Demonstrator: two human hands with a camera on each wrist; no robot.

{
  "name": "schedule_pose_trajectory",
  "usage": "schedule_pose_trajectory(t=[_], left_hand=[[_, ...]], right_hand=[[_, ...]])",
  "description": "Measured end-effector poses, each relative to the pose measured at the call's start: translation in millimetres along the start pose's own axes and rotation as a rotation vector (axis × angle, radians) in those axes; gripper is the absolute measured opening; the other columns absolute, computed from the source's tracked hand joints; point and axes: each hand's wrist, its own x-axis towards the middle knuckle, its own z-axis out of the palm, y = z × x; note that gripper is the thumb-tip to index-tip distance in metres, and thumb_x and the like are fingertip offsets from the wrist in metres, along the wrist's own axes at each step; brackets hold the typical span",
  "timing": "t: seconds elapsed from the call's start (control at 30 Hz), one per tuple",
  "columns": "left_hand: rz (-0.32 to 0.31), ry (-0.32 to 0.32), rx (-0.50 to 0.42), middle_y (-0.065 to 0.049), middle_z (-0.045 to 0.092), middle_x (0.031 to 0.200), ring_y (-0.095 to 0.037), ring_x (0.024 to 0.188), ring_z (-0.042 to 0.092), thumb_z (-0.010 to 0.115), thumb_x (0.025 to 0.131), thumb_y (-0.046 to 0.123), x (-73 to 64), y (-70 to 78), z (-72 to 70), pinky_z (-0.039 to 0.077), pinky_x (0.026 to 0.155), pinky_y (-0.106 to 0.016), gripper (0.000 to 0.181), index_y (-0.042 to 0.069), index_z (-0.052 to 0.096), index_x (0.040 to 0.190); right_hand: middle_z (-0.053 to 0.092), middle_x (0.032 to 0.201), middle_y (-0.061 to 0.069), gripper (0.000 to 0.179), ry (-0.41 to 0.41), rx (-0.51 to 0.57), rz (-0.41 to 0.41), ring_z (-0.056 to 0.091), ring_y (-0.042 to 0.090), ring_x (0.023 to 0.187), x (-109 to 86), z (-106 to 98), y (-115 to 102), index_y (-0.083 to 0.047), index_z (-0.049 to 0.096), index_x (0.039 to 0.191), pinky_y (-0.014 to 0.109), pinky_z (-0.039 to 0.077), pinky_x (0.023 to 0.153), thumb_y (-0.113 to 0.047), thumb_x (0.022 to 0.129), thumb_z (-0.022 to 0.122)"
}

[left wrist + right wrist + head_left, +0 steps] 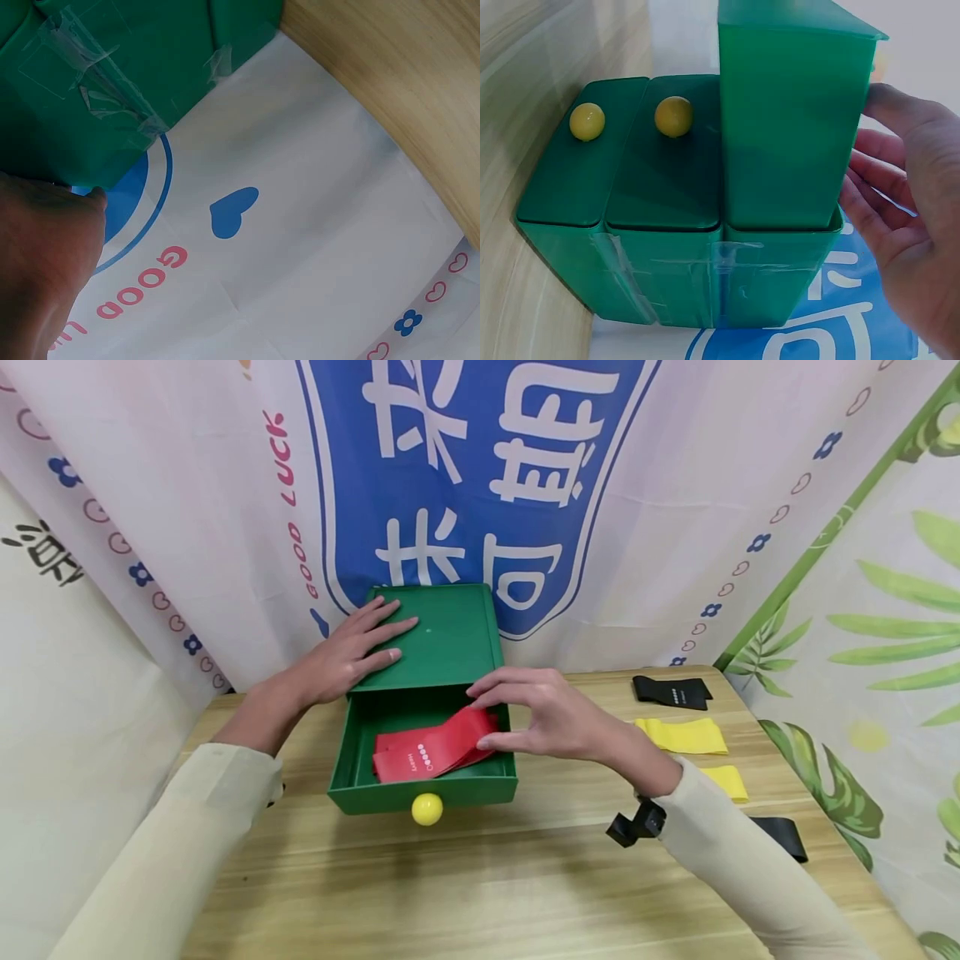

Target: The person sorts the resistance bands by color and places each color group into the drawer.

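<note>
A green drawer unit (pixel 435 635) stands at the back of the table, its top drawer (pixel 427 793) pulled out by a yellow knob (pixel 427 809). In that drawer lies a folded red resistance band (pixel 416 756) printed "Heavy", its right end raised. My left hand (pixel 352 652) rests on the unit's top, fingers spread. Over the drawer's right side, my right hand (pixel 543 714) has its thumb and bent fingertips around the band's raised end; whether they pinch it cannot be told. In the right wrist view, that hand (pixel 907 202) is beside the open drawer, the band hidden.
Two lower drawers, each with a yellow knob (pixel 673 116), are closed. On the table's right lie a black band (pixel 671 692), a yellow band (pixel 682 736), another yellow band (pixel 727 782) and another black band (pixel 782 837). A printed curtain (pixel 622 568) hangs behind the unit.
</note>
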Motion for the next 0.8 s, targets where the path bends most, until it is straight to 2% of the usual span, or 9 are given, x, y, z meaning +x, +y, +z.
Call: schedule_pose_trajectory(t=[0.17,0.4,0.63,0.8], left_hand=[[-0.004,0.004,0.002,-0.013,0.014,0.178,-0.037,0.164,-0.001,0.044,0.109,0.04,0.3,-0.5,0.7,0.007,0.124,-0.074,0.062,0.023,0.035,0.167],[-0.008,0.014,-0.002,-0.013,0.016,0.177,-0.037,0.164,0.0,0.045,0.108,0.039,0.3,-0.2,1.4,0.007,0.125,-0.073,0.061,0.023,0.037,0.166],[-0.004,0.017,-0.005,-0.013,0.017,0.177,-0.037,0.164,0.0,0.045,0.109,0.038,-0.1,-0.1,0.1,0.006,0.125,-0.073,0.06,0.022,0.038,0.166],[0.0,0.013,-0.003,-0.014,0.016,0.177,-0.037,0.164,0.0,0.044,0.109,0.038,-1.1,-1.1,0.1,0.006,0.125,-0.073,0.06,0.022,0.037,0.167]], right_hand=[[0.075,0.124,0.01,0.042,0.028,0.022,-0.015,0.071,0.022,0.117,-1.9,-3.7,-5.7,-0.002,0.078,0.117,0.034,0.06,0.098,-0.018,0.082,0.093],[0.076,0.12,0.008,0.041,0.076,0.104,0.023,0.071,0.02,0.113,-5.7,-4.1,-21.9,-0.003,0.078,0.118,0.033,0.062,0.093,-0.014,0.081,0.093],[0.076,0.118,0.007,0.043,0.111,0.182,0.061,0.07,0.02,0.092,-8.5,-1.0,-44.8,-0.007,0.076,0.122,0.031,0.062,0.08,-0.01,0.082,0.092],[0.076,0.114,0.003,0.044,0.139,0.213,0.084,0.07,0.016,0.088,-12.9,3.8,-64.4,-0.008,0.076,0.123,0.028,0.061,0.078,-0.01,0.082,0.092]])
